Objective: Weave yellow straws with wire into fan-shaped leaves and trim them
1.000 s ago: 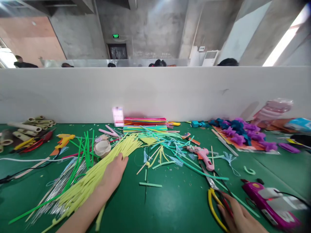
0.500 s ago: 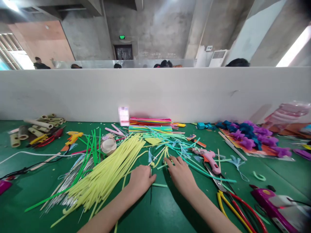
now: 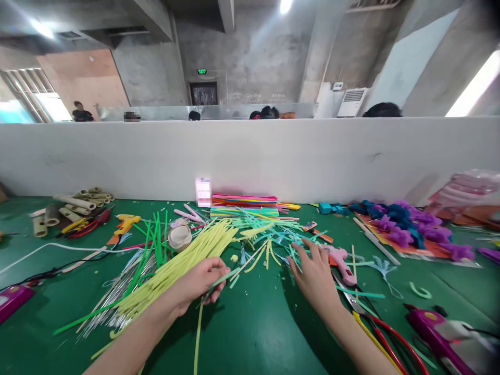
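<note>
My left hand (image 3: 203,284) is closed in a pinch on a short pale green pipe cleaner (image 3: 227,276), in front of a big bundle of yellow pipe cleaners (image 3: 187,255). A single yellow stem hangs down just below that hand. My right hand (image 3: 318,276) has its fingers spread and grips nothing. Its fingertips reach over loose teal pipe cleaners (image 3: 289,239), just left of a pink glue gun (image 3: 344,264). Between the hands lies a small spray of yellow stems (image 3: 267,255), with a small yellow knob (image 3: 234,258) to its left.
Scissors (image 3: 355,304) lie to the right, near a purple device (image 3: 433,328). A tape roll (image 3: 179,237), green stems (image 3: 154,245) and a yellow glue gun (image 3: 127,224) lie left. Purple flowers (image 3: 429,229) stand at the right. A white partition (image 3: 250,156) bounds the table.
My left hand has shifted left and down, and now holds the pale green pipe cleaner that lay on the table. My right hand has moved right, away from the yellow spray.
</note>
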The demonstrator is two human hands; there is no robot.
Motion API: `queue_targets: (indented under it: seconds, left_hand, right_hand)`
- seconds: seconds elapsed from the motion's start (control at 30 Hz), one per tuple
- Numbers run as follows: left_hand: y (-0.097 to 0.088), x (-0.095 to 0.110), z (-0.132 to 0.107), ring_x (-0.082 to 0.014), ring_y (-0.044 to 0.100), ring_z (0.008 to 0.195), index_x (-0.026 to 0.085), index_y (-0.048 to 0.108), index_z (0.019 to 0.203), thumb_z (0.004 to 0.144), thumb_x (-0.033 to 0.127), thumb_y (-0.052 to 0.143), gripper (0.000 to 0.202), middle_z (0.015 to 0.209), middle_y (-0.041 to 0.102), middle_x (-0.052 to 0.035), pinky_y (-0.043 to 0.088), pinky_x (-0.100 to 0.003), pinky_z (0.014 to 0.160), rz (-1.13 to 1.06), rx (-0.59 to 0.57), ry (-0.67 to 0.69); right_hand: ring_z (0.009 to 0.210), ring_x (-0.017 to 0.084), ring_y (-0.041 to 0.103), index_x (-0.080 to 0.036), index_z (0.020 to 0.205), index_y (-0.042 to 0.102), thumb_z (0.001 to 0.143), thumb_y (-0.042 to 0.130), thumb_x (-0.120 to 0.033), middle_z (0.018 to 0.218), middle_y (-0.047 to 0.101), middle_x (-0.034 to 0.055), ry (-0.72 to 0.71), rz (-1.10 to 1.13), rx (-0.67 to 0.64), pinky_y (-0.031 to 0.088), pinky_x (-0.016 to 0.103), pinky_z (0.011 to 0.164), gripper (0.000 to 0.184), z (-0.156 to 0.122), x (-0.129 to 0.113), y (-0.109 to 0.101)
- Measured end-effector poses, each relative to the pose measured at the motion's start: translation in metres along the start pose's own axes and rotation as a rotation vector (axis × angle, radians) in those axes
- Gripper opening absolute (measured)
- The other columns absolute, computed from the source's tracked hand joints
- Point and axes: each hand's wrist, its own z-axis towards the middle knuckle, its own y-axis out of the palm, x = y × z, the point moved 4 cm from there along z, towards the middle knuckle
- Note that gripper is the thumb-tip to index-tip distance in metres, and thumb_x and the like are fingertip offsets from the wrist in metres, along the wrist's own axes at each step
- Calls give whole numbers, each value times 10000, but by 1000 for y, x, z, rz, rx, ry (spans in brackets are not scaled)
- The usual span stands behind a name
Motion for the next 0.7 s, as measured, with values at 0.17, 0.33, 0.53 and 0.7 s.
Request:
queue_targets:
  seconds: [0.17, 0.33, 0.53, 0.7]
  left_hand:
    - [25, -18, -19, -83, 516, 433, 191, 418, 774, 779, 560, 565, 397, 567, 552, 52, 310, -173, 406, -59, 45, 50]
    - [67, -36, -20, -70, 433, 389, 200, 403, 763, 760, 576, 584, 417, 534, 570, 42, 310, -175, 382, -169, -92, 107]
    - [89, -34, -8, -112, 563, 528, 192, 455, 727, 800, 413, 602, 275, 568, 604, 21, 372, -193, 520, 43, 19, 254]
    - [89, -24, 1, -131, 584, 579, 193, 550, 739, 814, 437, 590, 258, 641, 661, 6, 368, -204, 540, 275, 96, 321]
  right_hand:
    - [1082, 276, 582, -176, 1096, 621, 875, 466, -546, 1159, 630, 135, 541, 1049, -316, 442, 453, 944, 458, -8, -29, 21]
    - [1125, 222, 596, -176, 1141, 587, 889, 408, -591, 1252, 604, 130, 769, 1766, -514, 430, 382, 998, 518, -6, -62, 25]
    - [1049, 212, 639, -174, 1156, 583, 911, 426, -519, 1233, 614, 127, 771, 1881, -536, 488, 349, 907, 451, -3, -61, 19]
    - [793, 125, 672, -211, 1117, 615, 799, 685, -224, 966, 703, 19, 683, 1892, -472, 534, 260, 760, 325, 2, -53, 14]
